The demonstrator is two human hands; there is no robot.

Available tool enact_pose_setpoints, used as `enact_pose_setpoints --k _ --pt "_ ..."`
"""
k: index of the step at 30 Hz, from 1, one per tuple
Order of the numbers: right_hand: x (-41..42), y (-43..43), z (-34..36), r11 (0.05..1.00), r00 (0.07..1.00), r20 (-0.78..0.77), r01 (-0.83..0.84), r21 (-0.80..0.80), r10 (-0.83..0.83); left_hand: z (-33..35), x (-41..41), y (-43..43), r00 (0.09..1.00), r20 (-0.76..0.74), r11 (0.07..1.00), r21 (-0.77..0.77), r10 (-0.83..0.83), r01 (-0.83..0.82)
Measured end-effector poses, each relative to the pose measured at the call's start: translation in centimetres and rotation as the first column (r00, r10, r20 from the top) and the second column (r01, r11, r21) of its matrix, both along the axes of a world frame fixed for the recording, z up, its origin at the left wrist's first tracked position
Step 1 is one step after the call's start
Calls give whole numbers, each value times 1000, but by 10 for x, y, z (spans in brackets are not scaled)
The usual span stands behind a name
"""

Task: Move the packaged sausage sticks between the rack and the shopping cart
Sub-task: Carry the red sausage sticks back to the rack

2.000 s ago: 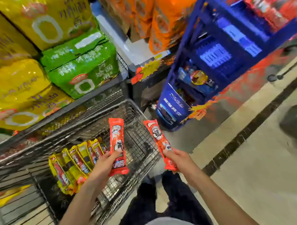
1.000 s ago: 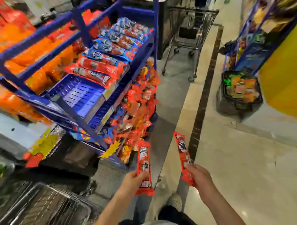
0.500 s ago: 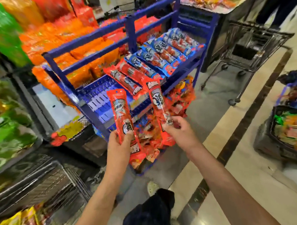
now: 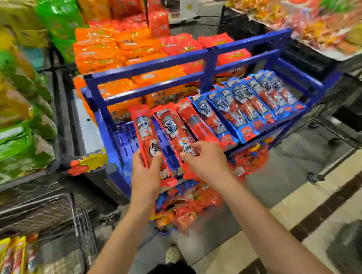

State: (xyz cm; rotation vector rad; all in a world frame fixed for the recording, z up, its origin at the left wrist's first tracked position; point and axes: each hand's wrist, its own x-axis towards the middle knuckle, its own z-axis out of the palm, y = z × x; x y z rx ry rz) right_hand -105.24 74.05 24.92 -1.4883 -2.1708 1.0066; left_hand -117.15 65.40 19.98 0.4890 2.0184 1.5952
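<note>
Rack of blue metal [image 4: 149,67]: left hand [image 4: 145,175] grips one long red plastic sausage-stick packet [image 4: 146,132], right hand [image 4: 205,161] pinches a second red packet [image 4: 171,129], both over its left part, beside blue-wrapped packets [image 4: 236,106].

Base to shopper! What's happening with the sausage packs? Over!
Left hand grips one red sausage pack; right hand pinches a second red pack. Both held over left end of the blue rack, beside the shelved red pack. Nothing blocking, over.
</note>
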Motion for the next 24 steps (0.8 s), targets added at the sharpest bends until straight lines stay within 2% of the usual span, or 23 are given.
enact_pose_setpoints --k 4,9,14,17,24 --pt "-28 13 -15 997 989 133 -68 45 62 -3 -12 13 1000 -27 998 -66 11 -13" --pt "-49 17 -24 969 951 297 -153 194 90 -8 -20 23 998 -53 992 -123 23 -29" --pt "-56 11 -25 905 906 400 -277 322 136 -9 -27 31 999 -25 959 -282 36 -41" --pt "-59 11 -23 866 848 500 -375 332 175 -11 -28 28 991 -124 918 -387 46 -91" --pt "-58 17 -23 815 817 517 -469 341 254 -6 -20 28 969 -242 910 -385 59 -152"
